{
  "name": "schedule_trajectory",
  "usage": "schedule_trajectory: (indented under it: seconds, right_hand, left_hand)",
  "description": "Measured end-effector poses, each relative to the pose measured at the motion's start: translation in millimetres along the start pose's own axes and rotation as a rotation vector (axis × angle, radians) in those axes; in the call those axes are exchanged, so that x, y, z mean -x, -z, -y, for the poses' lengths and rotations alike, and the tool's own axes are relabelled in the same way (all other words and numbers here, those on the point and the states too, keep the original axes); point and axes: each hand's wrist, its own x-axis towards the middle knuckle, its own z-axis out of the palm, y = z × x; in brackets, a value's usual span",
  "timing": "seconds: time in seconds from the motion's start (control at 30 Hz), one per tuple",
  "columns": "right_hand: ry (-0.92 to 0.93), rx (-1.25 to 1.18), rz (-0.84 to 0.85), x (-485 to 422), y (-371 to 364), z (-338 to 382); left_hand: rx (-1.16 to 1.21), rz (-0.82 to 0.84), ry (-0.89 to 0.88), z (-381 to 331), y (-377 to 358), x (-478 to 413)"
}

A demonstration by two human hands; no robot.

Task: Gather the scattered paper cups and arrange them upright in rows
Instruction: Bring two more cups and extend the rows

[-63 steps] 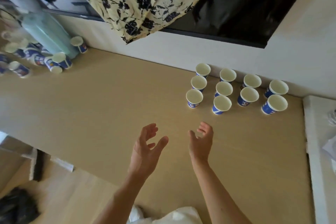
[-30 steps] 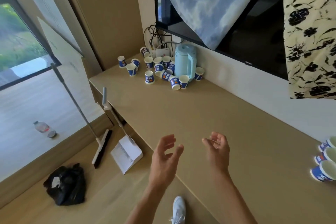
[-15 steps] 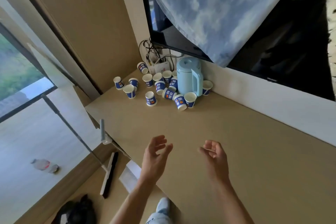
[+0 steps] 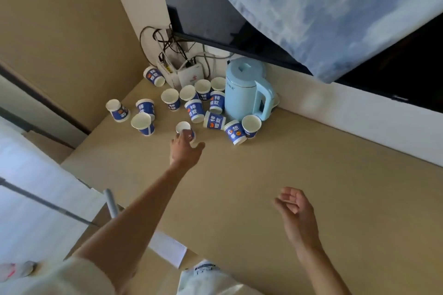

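The left hand point(image 4: 185, 152) reaches far forward on a nearly straight arm, fingertips at the side of a small blue-and-white paper cup point(image 4: 183, 126) standing mouth-up, thumb splayed. I cannot tell whether the fingers have clasped it. It is the nearest cup, so a sensible first pick. The right hand point(image 4: 296, 212) hovers loosely curled and empty above the beige wooden table point(image 4: 335, 163), likely held ready. The other paper cups point(image 4: 194, 109), some tipped, crowd beside a pale blue plastic kettle point(image 4: 244, 88) in the far corner.

Head camera, high; looks down across countertop point(image 4: 323, 175).
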Motion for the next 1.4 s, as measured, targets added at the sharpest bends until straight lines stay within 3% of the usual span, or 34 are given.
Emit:
schedule_trajectory:
  seconds: [0.23, 0.37, 0.53, 0.6, 0.7, 0.83, 0.93, 1.0, 1.2, 1.3, 1.4]
  right_hand:
    - [-0.026, 0.121, 0.057, 17, -46, -6]
    - [-0.029, 0.171, 0.044, 17, -52, -6]
    - [-0.054, 0.188, 0.014, 12, -58, -1]
    - [-0.068, 0.171, 0.019, 9, -63, 2]
    - [-0.107, 0.090, 0.030, 5, -75, 9]
    - [-0.286, -0.190, 0.044, 2, -95, 28]
    - [-0.373, -0.361, 0.098, 2, -98, 45]
    - [-0.354, -0.400, 0.100, 2, -97, 51]
    - [-0.262, -0.408, -0.110, 5, -87, 49]
    - [-0.248, -0.407, -0.240, 5, -74, 46]
    - [-0.258, -0.458, -0.316, 5, -61, 36]
  left_hand:
    - [-0.403, 0.073, -0.115, 34, -2, -88]
    - [-0.409, 0.156, -0.123, 49, -9, -103]
    - [-0.457, 0.135, -0.209, 61, -10, -99]
    - [-0.389, 0.109, -0.188, 60, -9, -91]
    - [-0.046, 0.098, -0.087, 47, -8, -67]
    - [0.522, 0.295, -0.037, 21, -13, 0]
    - [0.769, 0.422, -0.042, 8, -21, 56]
    - [0.775, 0.458, -0.089, 5, -27, 81]
    - [0.559, 0.530, -0.308, 0, -31, 102]
    - [0.575, 0.519, -0.196, -14, -37, 80]
    - [0.572, 0.349, -0.014, -29, -60, 34]
